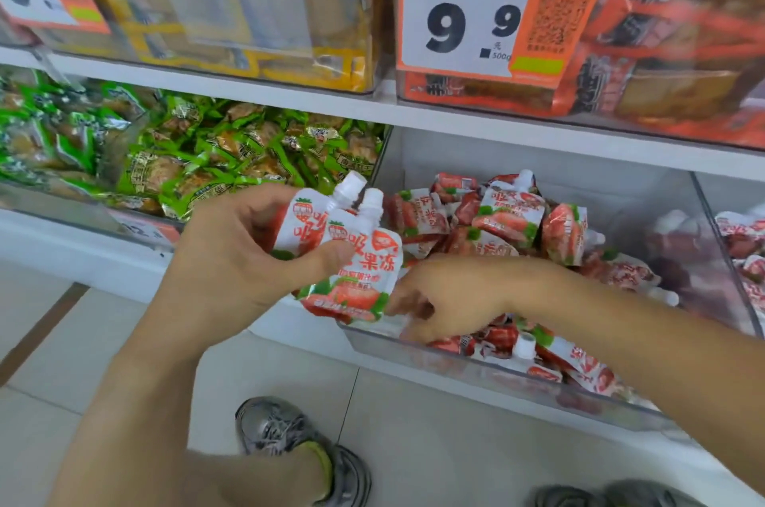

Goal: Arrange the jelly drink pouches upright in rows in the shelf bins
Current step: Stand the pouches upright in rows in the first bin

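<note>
Head view: A person's left hand holds two strawberry jelly pouches upright above the front-left corner of a clear bin, thumb pinching them flat against the curled fingers, white spouts up. Stacking them face to face likely keeps them squared for setting down together as the start of a row. The right hand reaches into the front of the same bin, fingers curled down among the loose pouches; whether they have closed on one cannot be told. The bin's contents lie in a jumbled heap, mostly on their sides, with no upright row visible, so the task looks barely begun. Green snack packets fill the bin to the left. A 9.9 price tag hangs from the shelf above.
</note>
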Demonstrator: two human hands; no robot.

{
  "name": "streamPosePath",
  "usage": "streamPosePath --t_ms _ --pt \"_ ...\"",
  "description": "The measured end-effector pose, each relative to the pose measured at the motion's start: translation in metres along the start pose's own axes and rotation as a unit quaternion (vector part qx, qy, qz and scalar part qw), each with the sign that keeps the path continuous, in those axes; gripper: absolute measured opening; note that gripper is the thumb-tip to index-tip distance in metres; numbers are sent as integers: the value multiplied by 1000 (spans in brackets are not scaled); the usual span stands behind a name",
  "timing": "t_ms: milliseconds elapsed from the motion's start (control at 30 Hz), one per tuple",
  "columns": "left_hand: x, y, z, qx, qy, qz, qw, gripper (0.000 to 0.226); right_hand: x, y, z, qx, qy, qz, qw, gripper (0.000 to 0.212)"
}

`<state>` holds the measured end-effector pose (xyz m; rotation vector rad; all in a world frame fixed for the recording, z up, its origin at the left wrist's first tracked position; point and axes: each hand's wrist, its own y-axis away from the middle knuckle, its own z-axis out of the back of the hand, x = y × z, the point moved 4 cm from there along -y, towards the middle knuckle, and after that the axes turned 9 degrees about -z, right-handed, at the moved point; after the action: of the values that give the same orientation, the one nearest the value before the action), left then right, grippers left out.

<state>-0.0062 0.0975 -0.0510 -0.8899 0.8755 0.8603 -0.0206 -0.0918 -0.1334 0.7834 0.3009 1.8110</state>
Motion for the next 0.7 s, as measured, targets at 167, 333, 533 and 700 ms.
streamPosePath --t_ms 167,333,533,700 --pt "-1 -7 -2 -45 22 -5 999 36 -3 6 -2 65 47 10 997 39" --pt "-8 -12 -8 -78 37 -22 996 33 -14 47 11 -34 -61 30 997 46" --pt "-10 -12 -12 -125 34 -29 991 32 -14 50 10 -219 -212 42 951 30" --pt "-7 -12 -14 -128 20 -20 991 32 6 9 -19 -188 -203 70 958 24"
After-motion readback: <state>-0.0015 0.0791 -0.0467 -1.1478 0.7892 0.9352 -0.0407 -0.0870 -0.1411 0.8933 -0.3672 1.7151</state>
